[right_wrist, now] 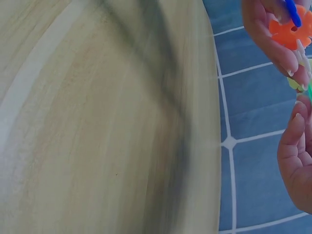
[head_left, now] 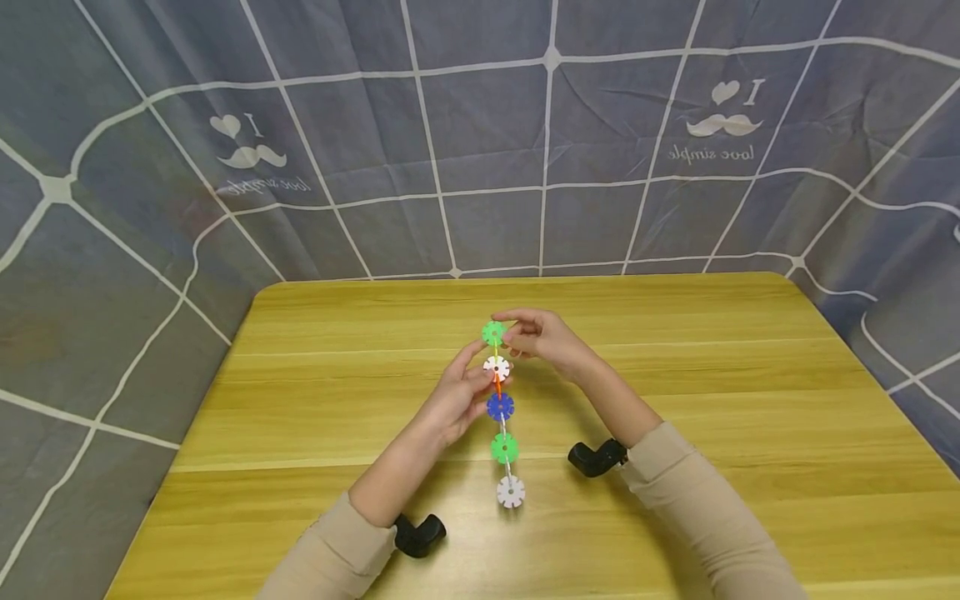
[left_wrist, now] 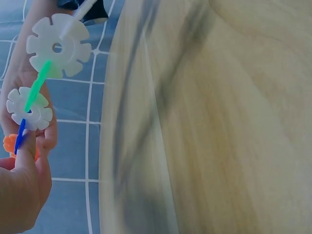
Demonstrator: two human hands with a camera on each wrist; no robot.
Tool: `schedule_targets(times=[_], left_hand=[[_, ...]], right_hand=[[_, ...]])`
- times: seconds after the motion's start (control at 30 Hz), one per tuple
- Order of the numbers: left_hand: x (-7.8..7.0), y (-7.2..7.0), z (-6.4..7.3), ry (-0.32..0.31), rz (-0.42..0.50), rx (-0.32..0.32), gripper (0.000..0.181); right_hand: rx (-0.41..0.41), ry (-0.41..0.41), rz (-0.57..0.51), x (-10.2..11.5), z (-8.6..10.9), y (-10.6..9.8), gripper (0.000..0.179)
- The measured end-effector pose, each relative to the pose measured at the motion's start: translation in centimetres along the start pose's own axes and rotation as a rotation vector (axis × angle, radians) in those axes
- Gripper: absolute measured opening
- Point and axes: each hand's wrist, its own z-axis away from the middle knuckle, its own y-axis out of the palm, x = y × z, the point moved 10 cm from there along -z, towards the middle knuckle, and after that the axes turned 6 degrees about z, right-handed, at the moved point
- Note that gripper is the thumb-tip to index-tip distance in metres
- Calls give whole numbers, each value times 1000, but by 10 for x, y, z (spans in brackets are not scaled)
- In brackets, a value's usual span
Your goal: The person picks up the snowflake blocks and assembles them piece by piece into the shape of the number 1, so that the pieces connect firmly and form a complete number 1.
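A chain of slotted plastic discs, joined at right angles, is held up above the table. In the head view it runs from a green disc (head_left: 493, 332) through a white disc (head_left: 497, 368), a blue disc (head_left: 500, 407) and another green disc (head_left: 505, 448) to a white end disc (head_left: 512, 492), with edge-on discs between them. My left hand (head_left: 453, 400) grips the chain near the upper white disc and the orange disc (right_wrist: 304, 30). At the far end, my right hand (head_left: 543, 340) pinches the green disc between thumb and finger. The fingertips partly hide the discs there.
The wooden table (head_left: 300, 417) lies under both arms. A grey-blue curtain (head_left: 487, 150) with white lines hangs behind it and at the sides. Black wrist mounts (head_left: 422, 536) stick out from both sleeves.
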Motion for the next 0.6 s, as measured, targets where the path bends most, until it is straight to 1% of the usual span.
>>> schedule_targets(times=[0.13, 0.27, 0.43, 0.53, 0.6], left_hand=[[-4, -6, -3, 17, 6, -26, 54], [-8, -15, -7, 30, 4, -73, 54], [-16, -23, -10, 54, 10, -120, 55], [-22, -24, -12, 79, 25, -119, 55], [-25, -24, -14, 95, 28, -114, 55]], right_hand=[[9, 26, -42, -7, 4, 0, 41], [36, 68, -94, -18, 13, 4, 43], [112, 90, -142, -30, 30, 20, 45], [157, 96, -171, -33, 41, 31, 47], [184, 106, -213, -36, 48, 38, 49]])
